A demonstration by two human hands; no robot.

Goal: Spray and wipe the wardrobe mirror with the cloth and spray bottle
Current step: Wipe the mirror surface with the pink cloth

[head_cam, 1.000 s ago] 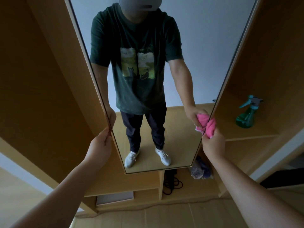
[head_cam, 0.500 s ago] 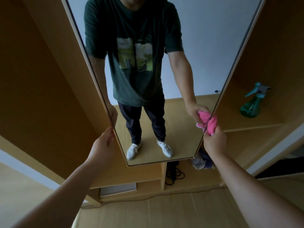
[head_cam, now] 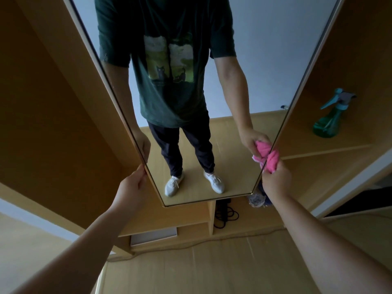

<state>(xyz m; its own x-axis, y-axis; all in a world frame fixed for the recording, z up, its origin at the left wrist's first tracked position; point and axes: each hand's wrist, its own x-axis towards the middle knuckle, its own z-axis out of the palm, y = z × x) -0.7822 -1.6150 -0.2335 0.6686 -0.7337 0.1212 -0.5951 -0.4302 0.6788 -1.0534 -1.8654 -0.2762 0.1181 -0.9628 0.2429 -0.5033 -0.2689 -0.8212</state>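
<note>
A tall wardrobe mirror [head_cam: 265, 60] fills the middle of the view and reflects a standing person. My left hand [head_cam: 132, 185] grips the mirror's left edge near its lower corner. My right hand [head_cam: 275, 181] holds a bunched pink cloth [head_cam: 272, 160] pressed against the mirror's right edge low down. A green spray bottle [head_cam: 331, 119] with a teal trigger head stands apart on a wooden shelf to the right, touched by neither hand.
Wooden wardrobe panels [head_cam: 53, 102] flank the mirror on both sides. Below the mirror are low compartments holding a black cable [head_cam: 226, 215], a crumpled bag [head_cam: 257, 199] and a flat grey box [head_cam: 153, 235]. Cardboard-like flooring [head_cam: 201, 268] lies underfoot.
The view has tilted down and the mirror's lower edge sits higher in frame. My right hand with the cloth has stayed on the right edge; my left hand keeps its grip.
</note>
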